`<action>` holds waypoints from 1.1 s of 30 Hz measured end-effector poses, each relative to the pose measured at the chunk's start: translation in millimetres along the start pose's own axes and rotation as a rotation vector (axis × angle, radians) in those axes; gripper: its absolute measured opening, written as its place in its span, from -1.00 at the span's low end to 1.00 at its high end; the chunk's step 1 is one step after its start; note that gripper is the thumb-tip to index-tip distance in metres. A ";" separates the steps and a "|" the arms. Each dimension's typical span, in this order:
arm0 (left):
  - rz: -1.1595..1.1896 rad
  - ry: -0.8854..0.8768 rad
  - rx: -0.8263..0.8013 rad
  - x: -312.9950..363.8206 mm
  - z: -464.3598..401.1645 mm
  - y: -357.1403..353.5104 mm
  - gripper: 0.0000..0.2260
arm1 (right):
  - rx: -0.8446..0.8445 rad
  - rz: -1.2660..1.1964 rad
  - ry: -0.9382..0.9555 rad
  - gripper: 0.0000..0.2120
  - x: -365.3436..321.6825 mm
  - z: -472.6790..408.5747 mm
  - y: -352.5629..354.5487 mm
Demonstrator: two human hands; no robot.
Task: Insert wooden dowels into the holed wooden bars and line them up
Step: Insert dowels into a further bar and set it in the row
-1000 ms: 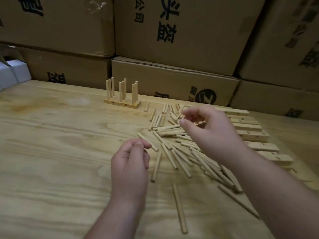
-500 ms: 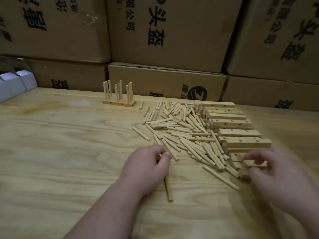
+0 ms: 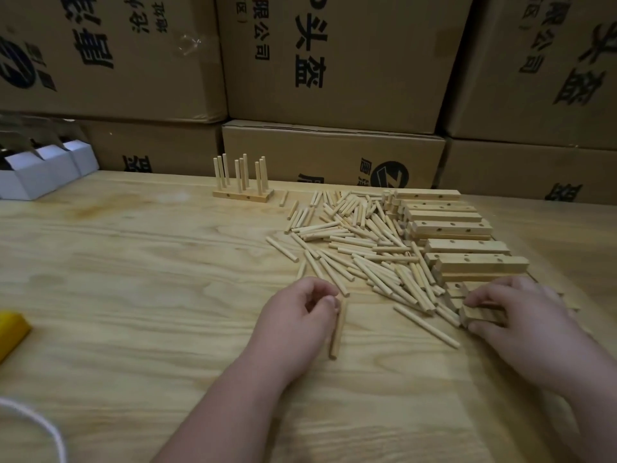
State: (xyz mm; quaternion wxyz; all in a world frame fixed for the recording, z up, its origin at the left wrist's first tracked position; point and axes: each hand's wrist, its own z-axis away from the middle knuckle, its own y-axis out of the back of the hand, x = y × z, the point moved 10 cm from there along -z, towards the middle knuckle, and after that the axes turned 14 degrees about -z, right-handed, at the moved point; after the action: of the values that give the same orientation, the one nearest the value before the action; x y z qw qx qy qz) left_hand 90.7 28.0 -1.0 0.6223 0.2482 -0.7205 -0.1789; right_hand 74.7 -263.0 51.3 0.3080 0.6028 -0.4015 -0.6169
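A heap of loose wooden dowels (image 3: 360, 248) covers the middle of the table. To its right lie several holed wooden bars (image 3: 467, 247), stacked in a row. My right hand (image 3: 521, 325) grips the nearest bar (image 3: 480, 314) at the front of that stack, fingers on top and thumb against its near side. My left hand (image 3: 297, 315) rests on the table with curled fingers, and its fingertips pinch the upper end of a single dowel (image 3: 336, 332) that lies flat. At the back stands a finished bar with several upright dowels (image 3: 243, 182).
Stacked cardboard boxes (image 3: 330, 61) wall off the table's far side. White paper boxes (image 3: 40, 168) sit at the far left. A yellow object (image 3: 11, 329) and a white cord (image 3: 36, 426) lie at the left edge. Bare wood table (image 3: 133, 279) spreads left of the heap.
My right hand left the dowel heap, came down to the front right and took hold of the nearest bar. My left hand moved little and stays by the single dowel.
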 end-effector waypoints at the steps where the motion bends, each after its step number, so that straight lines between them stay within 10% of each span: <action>1: 0.001 0.002 0.016 -0.6 3.3 0.4 -0.84 | 0.023 0.018 0.006 -0.77 -3.9 0.4 3.3; 7: -0.011 -0.171 0.107 22.1 19.8 11.1 -0.81 | 0.489 -0.244 0.563 -0.76 -79.7 34.3 41.5; 14: -0.010 -0.337 0.152 45.6 20.5 19.2 -0.44 | 0.307 -0.585 0.999 -0.75 -135.9 63.0 -9.7; 22: 0.005 -0.267 0.385 40.4 21.4 45.1 -0.83 | 0.170 -0.731 0.641 -0.57 -103.7 30.4 -28.4; 33: 0.665 0.264 0.295 -10.7 14.1 43.4 -0.76 | 0.198 -0.161 0.231 -0.71 -51.0 -1.5 -39.9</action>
State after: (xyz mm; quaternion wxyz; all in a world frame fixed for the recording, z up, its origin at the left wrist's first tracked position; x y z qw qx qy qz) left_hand 72.1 68.7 12.7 0.6915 0.1088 -0.6932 0.1716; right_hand 84.6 -199.6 42.1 0.2406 0.7273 -0.3727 -0.5236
